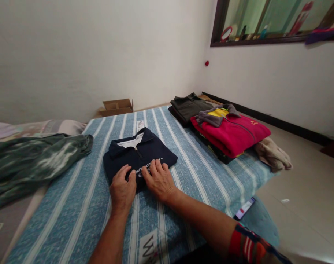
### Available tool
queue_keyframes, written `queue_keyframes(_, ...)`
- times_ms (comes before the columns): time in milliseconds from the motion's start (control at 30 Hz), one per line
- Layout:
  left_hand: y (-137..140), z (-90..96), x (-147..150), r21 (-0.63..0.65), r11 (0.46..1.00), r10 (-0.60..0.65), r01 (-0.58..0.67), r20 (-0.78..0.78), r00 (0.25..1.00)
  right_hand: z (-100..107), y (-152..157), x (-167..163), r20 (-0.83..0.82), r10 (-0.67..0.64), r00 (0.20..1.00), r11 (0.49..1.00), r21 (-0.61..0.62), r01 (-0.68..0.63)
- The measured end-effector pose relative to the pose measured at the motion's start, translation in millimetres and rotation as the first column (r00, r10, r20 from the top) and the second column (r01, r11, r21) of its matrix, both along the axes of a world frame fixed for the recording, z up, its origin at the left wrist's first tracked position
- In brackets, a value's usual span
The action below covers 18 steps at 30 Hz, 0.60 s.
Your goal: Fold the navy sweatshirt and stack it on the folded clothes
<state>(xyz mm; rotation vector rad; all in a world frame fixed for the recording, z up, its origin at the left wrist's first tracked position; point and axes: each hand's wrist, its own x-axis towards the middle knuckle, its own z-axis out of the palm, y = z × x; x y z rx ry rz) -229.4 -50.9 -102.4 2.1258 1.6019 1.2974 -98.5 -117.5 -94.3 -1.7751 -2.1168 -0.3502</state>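
Observation:
A dark navy zip-collar top (153,146) lies folded, its collar pointing away from me and its pale lining showing at the neck. White lettering crosses its chest. My left hand (123,187) rests on the near left part of the top, fingers and thumb apart. Just to the right, the fingers of my right hand (159,179) lie spread over the near edge and part of the print. Neither hand grips anything that I can see. Beneath the top is a blue and white striped cloth (81,194).
At right lie a folded red jacket (238,134) on other clothes and a dark folded garment (190,106). A beige cloth (274,154) hangs at the edge, with a phone (244,209) below. Left is a green garment (37,161); behind, a cardboard box (117,107).

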Motion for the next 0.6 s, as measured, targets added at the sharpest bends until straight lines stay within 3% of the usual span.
queue_keyframes(267,-0.7,-0.7,1.3,0.009,1.0,0.008,-0.008,-0.007,1.0,-1.4,0.7,-6.2,0.022,-0.037,0.999,0.999,-0.003,0.037)
queue_keyframes(600,-1.0,-2.5,1.5,0.021,1.0,-0.001,0.001,-0.014,1.0,-0.7,-1.0,-7.6,-0.019,-0.067,0.998,0.993,-0.102,0.065)
